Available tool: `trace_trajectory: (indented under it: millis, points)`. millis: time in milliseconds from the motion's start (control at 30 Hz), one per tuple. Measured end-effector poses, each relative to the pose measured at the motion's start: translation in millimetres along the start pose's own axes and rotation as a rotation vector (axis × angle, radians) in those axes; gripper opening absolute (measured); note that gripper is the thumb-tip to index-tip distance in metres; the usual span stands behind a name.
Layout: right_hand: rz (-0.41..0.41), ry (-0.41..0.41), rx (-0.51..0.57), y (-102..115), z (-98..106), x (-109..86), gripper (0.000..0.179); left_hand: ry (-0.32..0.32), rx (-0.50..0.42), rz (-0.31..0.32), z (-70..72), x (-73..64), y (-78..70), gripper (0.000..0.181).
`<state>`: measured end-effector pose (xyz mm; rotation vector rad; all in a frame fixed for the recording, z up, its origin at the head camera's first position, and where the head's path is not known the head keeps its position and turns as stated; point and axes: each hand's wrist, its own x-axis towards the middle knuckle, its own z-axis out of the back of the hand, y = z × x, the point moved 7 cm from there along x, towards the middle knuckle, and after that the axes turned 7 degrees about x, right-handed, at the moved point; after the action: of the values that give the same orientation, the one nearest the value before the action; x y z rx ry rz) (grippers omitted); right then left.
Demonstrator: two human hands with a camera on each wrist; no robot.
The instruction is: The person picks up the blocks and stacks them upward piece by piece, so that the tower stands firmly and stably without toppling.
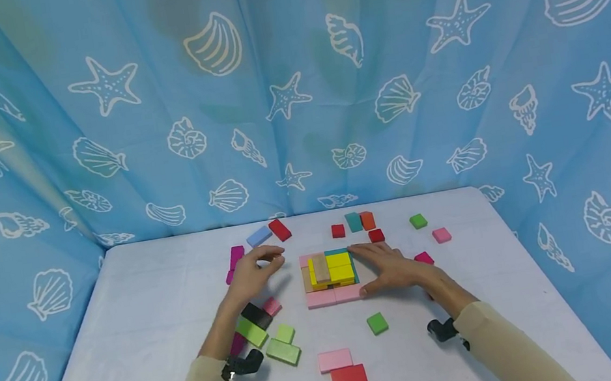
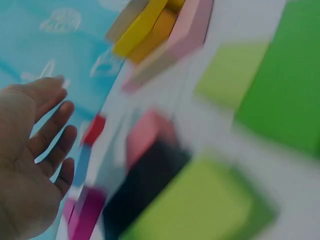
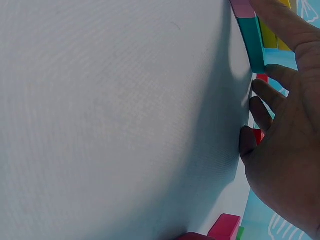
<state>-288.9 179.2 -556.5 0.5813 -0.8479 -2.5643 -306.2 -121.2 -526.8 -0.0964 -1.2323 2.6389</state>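
In the head view, a low stack of blocks stands mid-table, with yellow blocks (image 1: pixel 341 267) and a tan block (image 1: pixel 321 268) on top. Below them is a layer of pink blocks (image 1: pixel 322 298), a teal block (image 3: pixel 251 42) and other blocks. My right hand (image 1: pixel 390 265) spans the stack's right side, thumb by the front pink corner and fingers by the back teal corner. Its fingers are extended, holding no loose block. To the left of the stack, my left hand (image 1: pixel 256 275) hovers with relaxed fingers and nothing in them, as the left wrist view also shows.
Left of the stack lie green blocks (image 1: pixel 283 352), a black block (image 1: pixel 256 315) and magenta blocks (image 1: pixel 237 256). A pink block (image 1: pixel 335 360) and a red block (image 1: pixel 348 377) lie in front. Several small blocks are scattered behind and right. A blue curtain (image 1: pixel 290 87) hangs behind the table.
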Motion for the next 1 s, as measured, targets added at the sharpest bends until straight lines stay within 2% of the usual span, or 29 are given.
trace_trajectory:
  millis: [167,367,500,667,900,1000]
  points:
    - [-0.004,0.002,-0.002,1.0,0.0,-0.9,0.109,0.007,0.065,0.048,29.5,-13.4,27.9,0.033]
    - [-0.009,-0.003,-0.004,0.3,0.5,-1.8,0.109,-0.026,0.171,0.017,47.8,-25.5,50.6,0.038]
    - [-0.009,-0.003,-0.001,-0.7,0.1,-1.3,0.109,-0.029,0.183,0.027,49.0,-29.1,57.0,0.04]
    - [-0.012,-0.001,0.002,-1.5,-0.8,-0.6,0.109,-0.001,0.216,0.023,46.2,-30.3,54.5,0.043]
    - [-0.015,-0.003,-0.002,-2.6,-2.1,-0.2,0.109,0.036,0.364,0.02,40.5,-32.2,47.3,0.048]
    - [-0.016,-0.004,0.003,-1.7,-1.7,-0.3,0.109,0.036,0.37,0.042,38.7,-32.6,48.3,0.047]
